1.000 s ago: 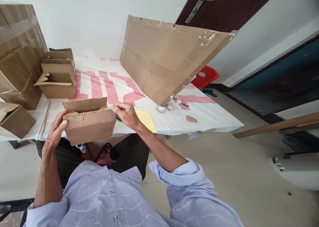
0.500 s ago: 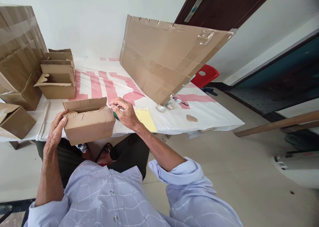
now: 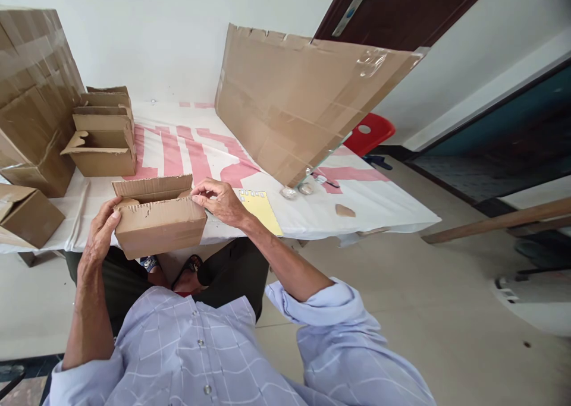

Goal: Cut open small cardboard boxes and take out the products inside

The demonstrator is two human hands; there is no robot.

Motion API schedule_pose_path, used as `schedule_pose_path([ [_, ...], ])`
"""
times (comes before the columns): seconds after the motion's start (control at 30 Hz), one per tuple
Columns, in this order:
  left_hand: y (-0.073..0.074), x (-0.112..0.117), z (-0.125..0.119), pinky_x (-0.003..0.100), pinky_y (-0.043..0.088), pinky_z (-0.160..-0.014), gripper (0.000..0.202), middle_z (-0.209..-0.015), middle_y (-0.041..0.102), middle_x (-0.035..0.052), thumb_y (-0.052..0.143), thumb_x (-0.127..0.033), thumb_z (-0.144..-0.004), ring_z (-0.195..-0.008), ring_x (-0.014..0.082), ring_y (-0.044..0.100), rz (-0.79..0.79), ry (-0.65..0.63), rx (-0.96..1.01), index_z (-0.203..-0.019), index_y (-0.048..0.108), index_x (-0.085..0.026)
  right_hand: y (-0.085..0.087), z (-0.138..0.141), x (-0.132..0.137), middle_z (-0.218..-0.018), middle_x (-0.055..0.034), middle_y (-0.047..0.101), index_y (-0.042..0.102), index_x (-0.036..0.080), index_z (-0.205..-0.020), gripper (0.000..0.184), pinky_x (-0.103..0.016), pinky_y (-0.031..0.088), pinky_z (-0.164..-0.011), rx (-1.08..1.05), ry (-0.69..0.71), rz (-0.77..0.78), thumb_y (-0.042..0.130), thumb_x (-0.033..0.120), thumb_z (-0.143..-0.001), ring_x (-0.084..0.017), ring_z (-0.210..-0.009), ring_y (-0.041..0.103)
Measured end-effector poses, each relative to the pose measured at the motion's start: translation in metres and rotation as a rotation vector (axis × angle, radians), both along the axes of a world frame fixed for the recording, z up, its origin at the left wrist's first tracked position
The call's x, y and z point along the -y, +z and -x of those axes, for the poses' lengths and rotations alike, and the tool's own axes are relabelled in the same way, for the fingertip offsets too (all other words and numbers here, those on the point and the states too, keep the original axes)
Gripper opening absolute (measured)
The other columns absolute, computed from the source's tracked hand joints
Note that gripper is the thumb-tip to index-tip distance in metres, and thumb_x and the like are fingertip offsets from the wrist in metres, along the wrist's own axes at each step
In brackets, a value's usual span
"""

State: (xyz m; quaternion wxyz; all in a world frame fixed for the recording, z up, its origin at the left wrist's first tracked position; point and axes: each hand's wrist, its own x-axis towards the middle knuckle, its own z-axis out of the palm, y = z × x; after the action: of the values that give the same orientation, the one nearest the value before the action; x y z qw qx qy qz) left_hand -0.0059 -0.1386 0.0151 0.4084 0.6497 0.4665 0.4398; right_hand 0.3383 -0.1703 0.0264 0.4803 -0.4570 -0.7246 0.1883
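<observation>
A small cardboard box with its top flaps up is tilted at the table's front edge, above my knees. My left hand is closed on its left end, with the thumb on the near side. At the upper right corner, my right hand has thumb and fingers pinched at the rim. The box's inside is mostly hidden by the near flap. Just right of my right hand lies a yellow sheet with small white labels along its top.
Open cardboard boxes stand back left beside a large taped carton. Another small box is at the left edge. A big cardboard sheet leans right of centre, with tape rolls at its foot. Behind it is a red chair.
My right hand has moved slightly left and its fingers have come in at the box's upper right corner. My left hand and the box have hardly moved.
</observation>
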Motion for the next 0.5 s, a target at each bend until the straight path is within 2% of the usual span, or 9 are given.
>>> schedule_pose_path([
  [0.1, 0.001, 0.001, 0.000, 0.057, 0.049, -0.123, 0.080, -0.145, 0.074, 0.0130, 0.068, -0.079, -0.088, -0.141, 0.0440, 0.062, 0.001, -0.004, -0.005, -0.144, 0.070, -0.023, -0.001, 0.001, 0.000, -0.097, -0.0054, 0.076, 0.078, 0.023, -0.093, 0.013, -0.036, 0.058, -0.079, 0.067, -0.029, -0.093, 0.070, 0.028, -0.101, -0.020, -0.089, 0.069],
  [0.27, 0.002, 0.003, -0.002, 0.057, 0.051, -0.121, 0.080, -0.152, 0.071, 0.0125, 0.077, -0.073, -0.083, -0.144, 0.0463, 0.061, 0.012, -0.028, -0.019, -0.147, 0.068, -0.025, -0.002, 0.005, 0.002, -0.100, -0.0080, 0.073, 0.077, 0.025, -0.092, 0.021, -0.044, 0.060, -0.094, 0.293, -0.162, -0.314, 0.064, 0.022, -0.107, -0.025, -0.101, 0.068],
  [0.4, 0.003, 0.006, -0.006, 0.057, 0.044, -0.127, 0.074, -0.152, 0.070, 0.0125, 0.071, -0.068, -0.088, -0.147, 0.0441, 0.059, 0.004, 0.000, -0.036, -0.147, 0.066, -0.024, -0.011, 0.010, 0.005, -0.099, -0.0101, 0.073, 0.075, 0.026, -0.091, 0.034, -0.040, 0.060, -0.086, 0.390, -0.225, -0.377, 0.049, 0.024, -0.114, -0.024, -0.096, 0.069],
  [0.5, 0.002, 0.007, -0.009, 0.055, 0.043, -0.128, 0.073, -0.150, 0.071, 0.0123, 0.069, -0.067, -0.089, -0.147, 0.0422, 0.059, 0.009, 0.015, -0.049, -0.148, 0.065, -0.023, -0.021, 0.012, 0.007, -0.100, -0.0104, 0.074, 0.074, 0.026, -0.095, 0.036, -0.037, 0.061, -0.082, 0.386, -0.240, -0.394, 0.045, 0.027, -0.116, -0.023, -0.093, 0.070],
])
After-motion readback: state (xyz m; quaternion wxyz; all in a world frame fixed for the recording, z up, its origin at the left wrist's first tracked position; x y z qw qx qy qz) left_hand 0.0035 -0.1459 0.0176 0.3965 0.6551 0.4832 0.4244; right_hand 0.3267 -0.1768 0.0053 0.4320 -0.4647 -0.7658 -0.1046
